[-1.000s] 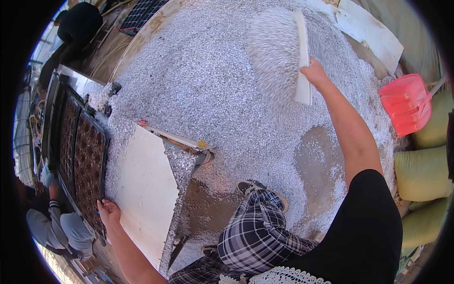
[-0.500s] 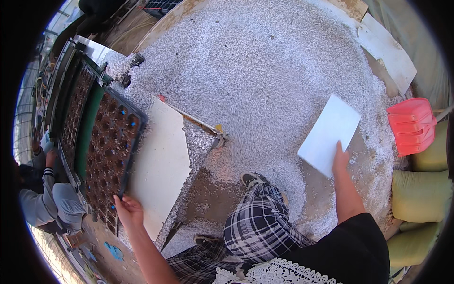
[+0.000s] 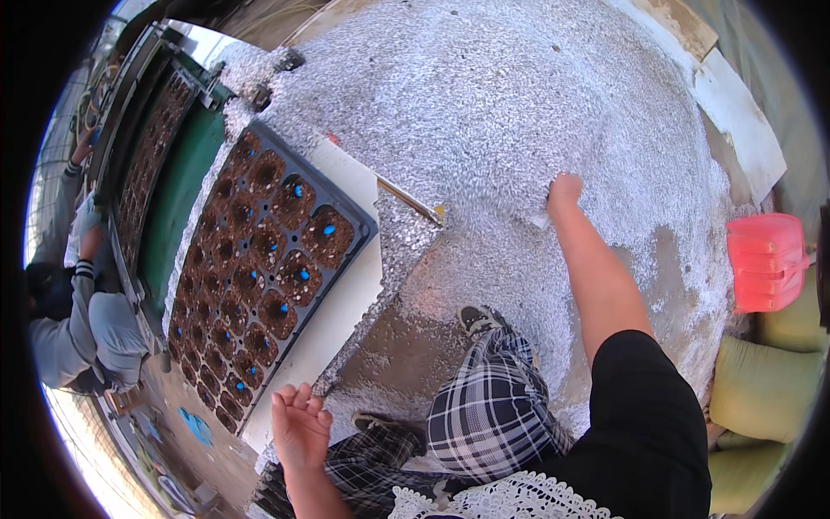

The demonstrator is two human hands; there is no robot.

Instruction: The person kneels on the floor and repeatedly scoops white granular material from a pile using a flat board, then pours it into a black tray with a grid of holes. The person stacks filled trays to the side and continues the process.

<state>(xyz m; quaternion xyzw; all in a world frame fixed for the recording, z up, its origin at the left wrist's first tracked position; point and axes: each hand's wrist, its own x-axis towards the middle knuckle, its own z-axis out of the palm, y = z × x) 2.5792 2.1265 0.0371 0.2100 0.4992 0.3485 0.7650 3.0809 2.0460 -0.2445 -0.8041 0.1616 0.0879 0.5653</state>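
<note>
My right hand [image 3: 564, 192] reaches into a wide heap of white granules [image 3: 484, 121]. Its fingers are closed on a white board, of which only a small pale edge [image 3: 540, 221] shows; granules hide the rest. A black seedling tray [image 3: 298, 324] lies at a slant on a white panel [image 3: 367, 251] to the left. Dark soil fills its cells, and several hold a small bright blue pellet. Just off the tray's near corner, my left hand [image 3: 299, 428] is raised, palm up, with loosely bent fingers apart and nothing in them.
Left of the tray runs a machine with a green belt [image 3: 186, 164] and another soil-filled tray [image 3: 156, 143]. A person in grey [image 3: 86, 333] sits beside it. At the right are a red shovel [image 3: 768, 264] and yellow-green sacks [image 3: 765, 389].
The seedling tray has come off the belt side onto the white panel, and my left hand has let go. My right hand has pushed the white board forward and left into the granules.
</note>
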